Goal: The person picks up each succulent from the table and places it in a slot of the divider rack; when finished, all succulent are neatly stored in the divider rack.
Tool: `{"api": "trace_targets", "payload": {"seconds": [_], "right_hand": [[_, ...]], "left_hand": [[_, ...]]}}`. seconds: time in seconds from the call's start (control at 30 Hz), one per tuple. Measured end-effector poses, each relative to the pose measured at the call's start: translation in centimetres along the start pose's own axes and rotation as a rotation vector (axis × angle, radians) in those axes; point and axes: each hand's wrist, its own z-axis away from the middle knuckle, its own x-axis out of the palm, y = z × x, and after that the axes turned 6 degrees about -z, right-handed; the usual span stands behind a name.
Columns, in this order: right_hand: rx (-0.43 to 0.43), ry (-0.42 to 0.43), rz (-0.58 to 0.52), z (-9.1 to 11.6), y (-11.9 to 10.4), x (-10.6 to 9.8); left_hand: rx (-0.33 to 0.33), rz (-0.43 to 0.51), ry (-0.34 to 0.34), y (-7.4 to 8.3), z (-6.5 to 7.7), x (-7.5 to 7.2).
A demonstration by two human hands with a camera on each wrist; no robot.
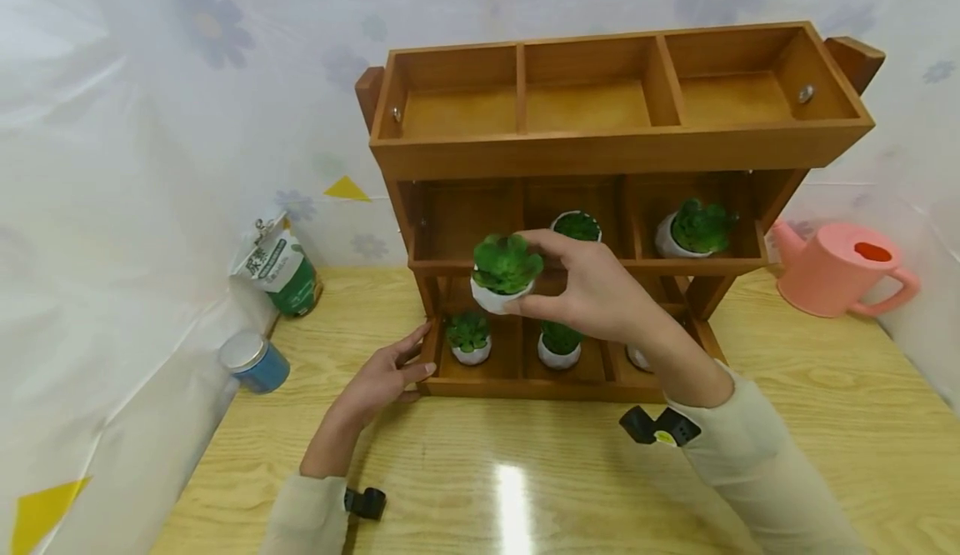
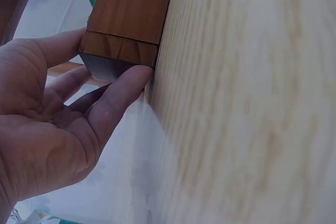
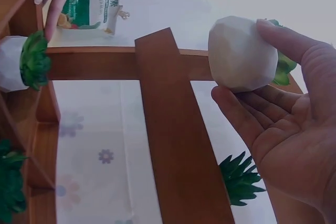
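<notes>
A small potted succulent (image 1: 507,265) with green leaves and a white faceted pot is held up in front of the middle tier of a brown wooden plant shelf (image 1: 622,148). My right hand (image 1: 600,292) pinches its pot (image 3: 242,53) between thumb and fingers, the pot's base facing the right wrist camera. At the shelf's lower left front corner, my left hand (image 1: 382,380) grips the wood, thumb and fingers around the corner (image 2: 118,48). Below the held plant, another potted succulent (image 1: 470,337) stands in the bottom left compartment.
Other potted succulents stand in the bottom middle (image 1: 559,347), middle tier centre (image 1: 577,227) and middle tier right (image 1: 695,228); one pot (image 1: 639,359) is partly behind the right arm. A clipped bag (image 1: 281,267) and blue tin (image 1: 255,363) are left; a pink watering can (image 1: 836,267) is right.
</notes>
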Motion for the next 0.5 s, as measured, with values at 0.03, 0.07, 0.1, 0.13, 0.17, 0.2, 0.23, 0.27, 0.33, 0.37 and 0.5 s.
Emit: {"api": "trace_targets", "payload": {"seconds": [0.03, 0.07, 0.1, 0.13, 0.17, 0.2, 0.23, 0.27, 0.33, 0.37, 0.5], "right_hand": [[-0.006, 0.002, 0.0, -0.1, -0.1, -0.1], [-0.01, 0.004, -0.001, -0.3, -0.2, -0.1], [-0.013, 0.007, -0.001, -0.4, -0.3, -0.2], [-0.014, 0.011, -0.001, -0.5, -0.4, -0.2], [-0.013, 0.016, 0.002, -0.7, -0.5, -0.3], [-0.012, 0.018, -0.002, -0.8, -0.6, -0.3], [-0.011, 0.023, -0.001, -0.9, -0.7, -0.3], [-0.009, 0.028, -0.001, -1.1, -0.8, -0.4], [-0.005, 0.038, -0.004, -1.4, -1.0, -0.4], [-0.002, 0.039, -0.004, -1.5, -1.1, -0.4], [0.023, 0.033, -0.014, -2.2, -1.3, -0.2]], "left_hand": [[0.0, 0.0, -0.002, 0.0, 0.0, 0.0], [-0.001, 0.0, -0.004, 0.0, 0.0, 0.0], [-0.001, -0.002, -0.005, 0.1, 0.0, -0.1], [-0.001, -0.003, -0.006, 0.1, -0.1, -0.1], [0.001, -0.005, -0.008, 0.1, -0.1, -0.1], [0.001, -0.007, -0.009, 0.1, -0.1, -0.2], [0.001, -0.009, -0.009, 0.1, -0.1, -0.2], [0.0, -0.009, -0.008, 0.1, -0.1, -0.2], [0.002, -0.009, -0.002, 0.1, -0.1, -0.2], [0.004, -0.009, 0.003, 0.1, 0.0, -0.2], [0.005, -0.015, 0.018, 0.1, 0.3, 0.1]]}}
